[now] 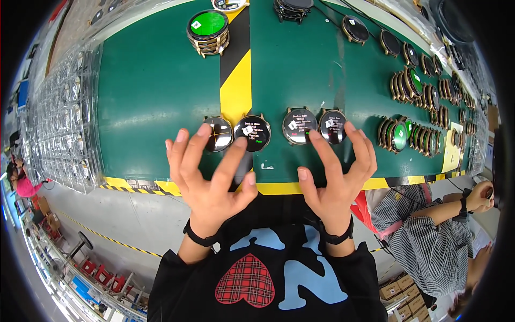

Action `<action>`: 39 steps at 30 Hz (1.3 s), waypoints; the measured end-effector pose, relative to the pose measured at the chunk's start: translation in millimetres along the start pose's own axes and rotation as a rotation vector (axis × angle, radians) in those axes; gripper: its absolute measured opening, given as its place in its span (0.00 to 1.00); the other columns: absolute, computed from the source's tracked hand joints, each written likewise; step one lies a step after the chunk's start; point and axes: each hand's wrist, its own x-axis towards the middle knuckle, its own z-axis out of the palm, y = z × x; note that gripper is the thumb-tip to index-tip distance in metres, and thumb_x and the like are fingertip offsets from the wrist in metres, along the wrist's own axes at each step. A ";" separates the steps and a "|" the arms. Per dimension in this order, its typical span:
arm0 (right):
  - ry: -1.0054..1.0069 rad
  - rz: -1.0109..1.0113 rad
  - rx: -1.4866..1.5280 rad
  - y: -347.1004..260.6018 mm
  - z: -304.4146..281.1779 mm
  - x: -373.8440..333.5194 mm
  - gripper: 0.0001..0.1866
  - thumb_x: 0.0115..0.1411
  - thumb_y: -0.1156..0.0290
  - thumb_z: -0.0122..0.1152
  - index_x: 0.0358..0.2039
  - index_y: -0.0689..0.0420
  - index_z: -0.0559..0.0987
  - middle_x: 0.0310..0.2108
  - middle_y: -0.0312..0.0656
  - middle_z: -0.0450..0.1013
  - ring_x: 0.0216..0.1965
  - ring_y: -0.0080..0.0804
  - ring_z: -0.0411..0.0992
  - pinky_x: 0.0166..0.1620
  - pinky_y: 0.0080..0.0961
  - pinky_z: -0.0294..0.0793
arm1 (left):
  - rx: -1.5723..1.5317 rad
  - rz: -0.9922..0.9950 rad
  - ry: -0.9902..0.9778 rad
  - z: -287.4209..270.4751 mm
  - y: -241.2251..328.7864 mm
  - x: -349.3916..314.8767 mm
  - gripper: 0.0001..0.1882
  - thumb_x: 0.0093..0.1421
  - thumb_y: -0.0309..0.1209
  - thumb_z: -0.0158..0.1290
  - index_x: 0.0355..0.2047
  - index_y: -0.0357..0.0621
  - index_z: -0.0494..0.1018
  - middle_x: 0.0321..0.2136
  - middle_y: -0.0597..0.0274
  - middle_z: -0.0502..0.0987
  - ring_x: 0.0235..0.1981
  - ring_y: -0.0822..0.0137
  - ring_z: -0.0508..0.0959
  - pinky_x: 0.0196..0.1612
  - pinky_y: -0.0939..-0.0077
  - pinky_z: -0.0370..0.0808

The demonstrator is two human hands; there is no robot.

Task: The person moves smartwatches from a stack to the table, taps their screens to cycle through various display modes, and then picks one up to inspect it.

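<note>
Two pairs of round watch bodies without straps lie on the green bench in front of me. My left hand point(210, 188) is open, fingers spread over the left pair. Its index fingertip rests on a watch with a lit text screen point(256, 129), and another finger is at the edge of a watch with yellow crossing lines point(217, 140). Spread the same way, my right hand point(339, 185) is open at the right pair. Its index fingertip meets the lower edge of a text-screen watch point(296, 119); another finger is beside the outer watch point(333, 131), also showing text. Neither hand grips anything.
A stack of watches point(208, 27) topped by a green screen stands far left of centre. Rows of watches point(399, 134) fill the bench's right side. Clear plastic trays point(67, 112) stand at the left. Another person in a checked top point(424, 241) sits at my right.
</note>
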 end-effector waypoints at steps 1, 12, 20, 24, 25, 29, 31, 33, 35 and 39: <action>0.001 0.000 0.000 0.4 1.4 -1.3 0.23 0.59 0.58 0.64 0.54 0.52 0.81 0.65 0.53 0.60 0.64 0.56 0.57 0.65 0.49 0.58 | 0.017 0.030 -0.020 -0.7 -0.1 0.1 0.17 0.55 0.45 0.56 0.44 0.59 0.83 0.60 0.52 0.69 0.66 0.44 0.62 0.69 0.43 0.55; 0.105 0.149 0.071 5.5 6.7 -6.0 0.24 0.61 0.72 0.60 0.57 0.64 0.74 0.62 0.54 0.62 0.60 0.50 0.65 0.62 0.45 0.66 | 0.023 0.091 -0.101 -5.1 0.3 4.7 0.22 0.56 0.52 0.53 0.48 0.63 0.81 0.64 0.52 0.65 0.68 0.42 0.58 0.71 0.38 0.49; 0.208 0.204 0.149 11.5 2.7 -9.2 0.25 0.57 0.69 0.63 0.56 0.61 0.76 0.59 0.54 0.68 0.59 0.52 0.66 0.61 0.45 0.66 | -0.036 -0.104 -0.088 2.2 2.6 2.4 0.23 0.63 0.43 0.52 0.53 0.42 0.74 0.63 0.45 0.66 0.66 0.39 0.60 0.68 0.39 0.55; 0.254 0.229 0.236 2.9 17.4 -10.0 0.28 0.50 0.69 0.69 0.55 0.55 0.78 0.56 0.50 0.71 0.57 0.51 0.69 0.60 0.47 0.68 | 0.068 -0.018 -0.092 -8.4 -12.2 2.5 0.26 0.70 0.45 0.49 0.52 0.29 0.73 0.61 0.41 0.68 0.64 0.42 0.65 0.65 0.47 0.61; 0.246 0.230 0.287 -0.2 23.1 -10.4 0.28 0.53 0.70 0.68 0.56 0.57 0.76 0.58 0.51 0.69 0.58 0.52 0.69 0.60 0.46 0.70 | 0.090 0.040 0.011 -7.8 -13.4 1.8 0.27 0.70 0.44 0.49 0.53 0.28 0.73 0.60 0.40 0.68 0.62 0.42 0.66 0.64 0.47 0.63; 0.294 0.191 0.275 -6.7 22.6 -12.0 0.29 0.56 0.71 0.66 0.60 0.60 0.73 0.60 0.51 0.67 0.60 0.53 0.67 0.61 0.43 0.71 | 0.171 0.008 0.042 -14.7 7.1 1.3 0.26 0.72 0.50 0.45 0.56 0.40 0.70 0.58 0.51 0.72 0.60 0.46 0.70 0.63 0.45 0.62; 0.268 0.209 0.289 -6.9 21.6 -10.3 0.30 0.58 0.71 0.65 0.61 0.62 0.71 0.61 0.52 0.66 0.61 0.54 0.67 0.61 0.42 0.72 | 0.126 0.020 0.060 -8.6 9.6 6.2 0.24 0.73 0.50 0.44 0.51 0.43 0.74 0.57 0.52 0.72 0.58 0.49 0.70 0.62 0.47 0.63; 0.287 0.208 0.276 -1.6 19.8 -7.8 0.30 0.58 0.71 0.65 0.61 0.61 0.71 0.61 0.51 0.66 0.60 0.54 0.67 0.61 0.42 0.72 | 0.117 0.022 0.066 -3.8 11.6 9.7 0.23 0.73 0.50 0.44 0.49 0.45 0.76 0.56 0.53 0.73 0.57 0.51 0.70 0.62 0.48 0.64; 0.299 0.207 0.271 -0.9 20.3 -8.1 0.30 0.58 0.71 0.65 0.61 0.61 0.71 0.61 0.51 0.66 0.60 0.54 0.67 0.60 0.41 0.72 | 0.084 0.001 0.061 -1.9 10.9 10.6 0.23 0.72 0.50 0.45 0.49 0.44 0.76 0.56 0.51 0.72 0.58 0.49 0.69 0.62 0.46 0.62; 0.289 0.211 0.284 0.0 18.1 -7.3 0.29 0.57 0.71 0.66 0.60 0.61 0.72 0.61 0.51 0.66 0.60 0.53 0.67 0.60 0.42 0.72 | 0.078 -0.009 0.058 -4.6 12.6 12.8 0.24 0.72 0.50 0.45 0.48 0.42 0.76 0.56 0.52 0.73 0.60 0.49 0.68 0.63 0.45 0.62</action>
